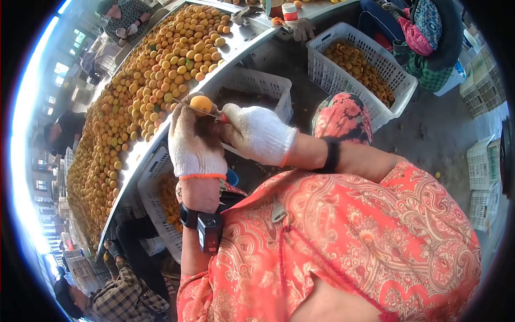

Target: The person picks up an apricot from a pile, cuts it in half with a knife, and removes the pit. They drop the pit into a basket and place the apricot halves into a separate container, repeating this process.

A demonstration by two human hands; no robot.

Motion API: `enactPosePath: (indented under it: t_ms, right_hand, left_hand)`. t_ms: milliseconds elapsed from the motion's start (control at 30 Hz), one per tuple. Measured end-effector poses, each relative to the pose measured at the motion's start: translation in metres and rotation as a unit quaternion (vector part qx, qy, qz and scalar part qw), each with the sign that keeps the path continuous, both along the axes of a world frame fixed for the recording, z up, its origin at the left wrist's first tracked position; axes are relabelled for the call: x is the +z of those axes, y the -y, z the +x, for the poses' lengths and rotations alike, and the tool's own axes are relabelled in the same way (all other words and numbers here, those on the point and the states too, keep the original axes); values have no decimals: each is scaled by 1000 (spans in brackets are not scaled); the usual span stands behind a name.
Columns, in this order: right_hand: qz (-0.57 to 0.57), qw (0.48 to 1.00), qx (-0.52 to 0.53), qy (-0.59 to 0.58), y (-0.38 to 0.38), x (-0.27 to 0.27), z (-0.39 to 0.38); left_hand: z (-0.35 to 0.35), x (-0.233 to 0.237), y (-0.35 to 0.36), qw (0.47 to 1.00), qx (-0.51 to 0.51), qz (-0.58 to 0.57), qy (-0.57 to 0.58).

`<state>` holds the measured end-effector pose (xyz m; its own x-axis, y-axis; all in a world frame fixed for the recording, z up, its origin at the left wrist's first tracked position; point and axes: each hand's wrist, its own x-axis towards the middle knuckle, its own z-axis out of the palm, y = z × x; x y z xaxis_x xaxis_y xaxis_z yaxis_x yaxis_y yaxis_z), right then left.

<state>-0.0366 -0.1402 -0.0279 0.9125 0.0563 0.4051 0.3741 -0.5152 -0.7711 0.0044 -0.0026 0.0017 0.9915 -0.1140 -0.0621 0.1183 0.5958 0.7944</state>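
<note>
My left hand [194,140], in a soiled white knit glove with an orange cuff, is closed around an apricot [201,104] at the edge of the metal table. In my right hand [258,133], also gloved in white, is a small knife [222,117] with a red handle. Its thin blade lies across the apricot, pointing left toward the pile. Both hands are close together, and the fingers of the left are partly hidden by shadow. Just beyond them, a large heap of whole apricots [137,88] covers the table.
Under the table edge stands a white crate [276,86] with dark contents. Another crate [153,185] at lower left holds cut orange fruit. A crate of halved fruit [394,104] sits at right. Co-workers sit around the table, one [120,295] at lower left. A glove [303,29] hangs from the table edge.
</note>
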Motion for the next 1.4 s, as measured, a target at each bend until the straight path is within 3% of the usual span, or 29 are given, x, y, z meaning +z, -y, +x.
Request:
enactPosePath:
  t_ms: [167, 333, 433, 533, 600, 700, 833, 933, 967, 1033, 1100, 1167, 1233, 1400]
  right_hand:
    - [-10, 1000, -3, -22, 3, 3, -1]
    - [-57, 997, 2, -48, 5, 7, -2]
    - [-11, 1000, 12, -6, 8, 13, -3]
    - [34, 994, 66, -76, 18, 33, -11]
    - [116, 992, 18, -40, 20, 39, -14]
    - [115, 991, -64, 32, 22, 38, 2]
    - [226, 974, 20, 3, 20, 31, 8]
    - [220, 975, 1, 19, 15, 31, 5]
    - [221, 975, 2, 17, 14, 30, 4]
    - [143, 986, -31, 75, 11, 29, 5]
    - [122, 987, -36, 100, 8, 28, 3]
    - [100, 986, -39, 126, 7, 27, 4]
    - [45, 985, -43, 159, 6, 24, 6]
    - [82, 992, -23, 94, 10, 30, -1]
  left_hand:
    - [-6, 0, 2, 999, -2, -12, 43]
    - [-3, 4, 3, 993, 17, 75, 86]
    - [-4, 5, 4, 990, 18, 82, 112]
    - [-7, 13, 0, 980, 59, 125, 143]
    - [-11, 19, -1, 972, 42, 173, 155]
    - [-26, 24, 10, 959, -58, 225, 162]
    - [-26, 13, 15, 945, -42, 279, 168]
    - [-26, -1, 10, 964, -120, 228, 67]
    - [-23, -8, 12, 964, -119, 228, 65]
    - [-19, -15, 19, 987, -106, 121, 25]
    - [-23, -13, 22, 986, -111, 121, -6]
    - [-23, -8, 27, 984, -108, 23, -137]
    - [-26, -1, 21, 977, -127, 31, -167]
    - [-43, 11, 25, 969, -120, 61, -205]
